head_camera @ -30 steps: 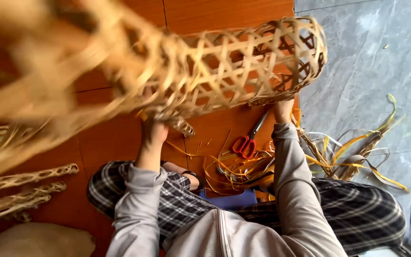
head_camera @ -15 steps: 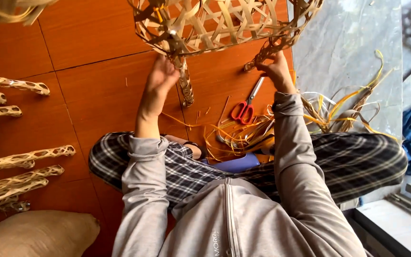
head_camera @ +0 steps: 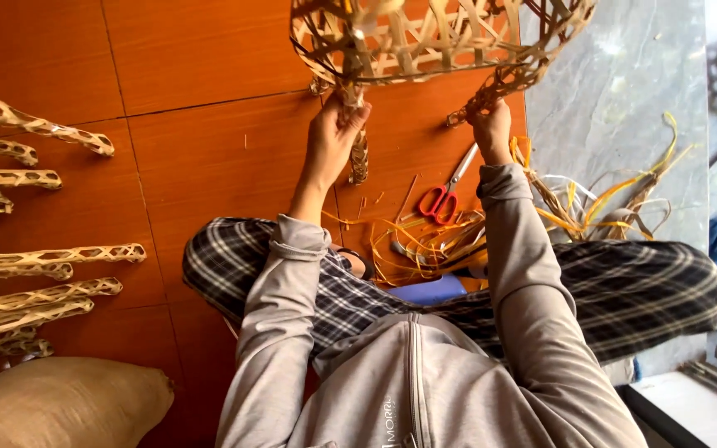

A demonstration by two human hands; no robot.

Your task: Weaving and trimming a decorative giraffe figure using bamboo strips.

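Head view, looking down on a seated person who is holding an open-weave bamboo basket [head_camera: 441,41] at the 12 o'clock edge of the frame, its upper part running out of view. The left hand [head_camera: 334,137] is closing around a woven bamboo strip [head_camera: 359,153] that is hanging from the basket's lower rim at about 11 o'clock; the right hand [head_camera: 491,129] is pinching a frayed stretch of the same rim at about 1 o'clock, so the two hands are working apart, each clamped on the basket. Red-handled scissors [head_camera: 446,195] are lying on the orange tiled floor [head_camera: 209,166] just below the right hand, touching a loose tangle of yellow bamboo strips [head_camera: 433,245] that is spreading toward the person's plaid-trousered legs [head_camera: 641,290]. More strips [head_camera: 616,199] are trailing at 3 o'clock over the grey stone floor [head_camera: 624,91], whose edge is meeting the tiles beside the right forearm. Finished woven bamboo pieces [head_camera: 35,282] are lining the 9 o'clock edge, and a burlap sack [head_camera: 60,402] is sitting at 7 o'clock. Bare tile is lying between the left arm and these pieces.
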